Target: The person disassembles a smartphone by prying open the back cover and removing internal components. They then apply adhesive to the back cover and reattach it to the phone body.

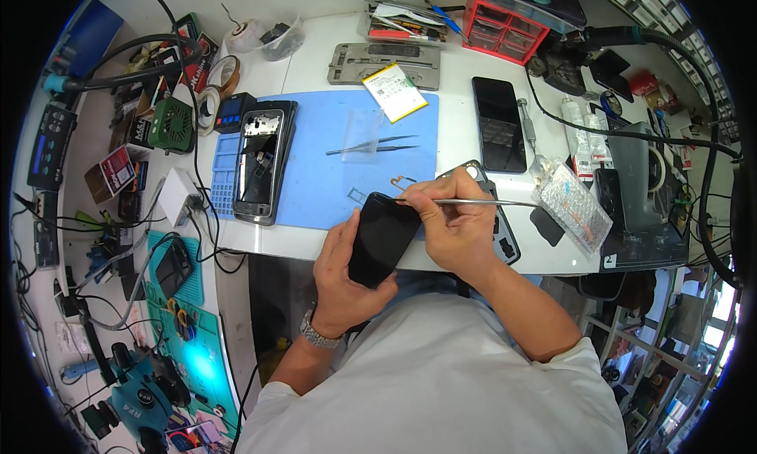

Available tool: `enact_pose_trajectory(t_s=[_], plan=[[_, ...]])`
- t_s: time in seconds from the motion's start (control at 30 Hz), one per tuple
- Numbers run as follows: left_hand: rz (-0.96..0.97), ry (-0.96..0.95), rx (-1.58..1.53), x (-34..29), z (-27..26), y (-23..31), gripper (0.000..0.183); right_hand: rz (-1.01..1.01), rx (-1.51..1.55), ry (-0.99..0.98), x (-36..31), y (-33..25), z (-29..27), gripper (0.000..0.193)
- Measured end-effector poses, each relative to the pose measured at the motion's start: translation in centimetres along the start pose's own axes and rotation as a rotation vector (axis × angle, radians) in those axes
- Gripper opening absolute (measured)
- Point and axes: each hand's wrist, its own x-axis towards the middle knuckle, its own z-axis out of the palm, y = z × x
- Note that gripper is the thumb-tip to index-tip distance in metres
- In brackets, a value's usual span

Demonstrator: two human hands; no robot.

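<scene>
Nearest to me, a person in a white shirt (441, 375) is leaning over the table (296, 237), both forearms angling in toward each other. The left forearm is bearing a metal watch (318, 330), and its hand, the left hand (339, 277), is cupping a dark phone (384, 245) just off the table's front edge, its digits wrapping the left side and lower end. The phone is tilting, top end away from the body, glossy face up. The right hand (460, 225) is bending inward at the wrist, thumb and forefinger pinching a thin metal tool (509, 202), the other fingers curling under. The tool is lying nearly level, its working end meeting the phone's top corner; whether it is touching, I cannot tell.

Just beyond the right wrist, a phone frame (507, 237) is resting on the table. Past the hands, on a blue mat (315, 123), tweezers (371, 149) are lying by a clear plastic sleeve (363, 127), with an opened phone (256, 162) sitting to the left. Farther back, a battery (394, 93) is overlapping a metal holder (347, 66), and red drawers (505, 30) are standing at the rear.
</scene>
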Motion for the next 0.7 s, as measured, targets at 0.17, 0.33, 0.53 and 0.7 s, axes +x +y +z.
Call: enact_pose_trajectory(t_s=[0.17, 0.33, 0.53, 0.7], plan=[[0.008, -0.002, 0.008, 0.0, -0.1, -0.1, 0.098, -0.224, -0.184, -0.009, 0.1, 0.1, 0.4, 0.01], [0.004, 0.004, -0.011, -0.1, 0.1, -0.2, 0.098, -0.428, -0.326, -0.021, 0.3, 0.2, 0.7, 0.011], [0.01, -0.015, -0.06, 0.0, -0.2, -0.2, 0.098, -0.024, -0.092, -0.058, 0.6, -0.2, 0.1, 0.019], [-0.029, -0.021, -0.112, 0.0, -0.4, 0.0, 0.097, 0.175, 0.104, 0.038, 0.6, -1.4, 0.1, 0.014]])
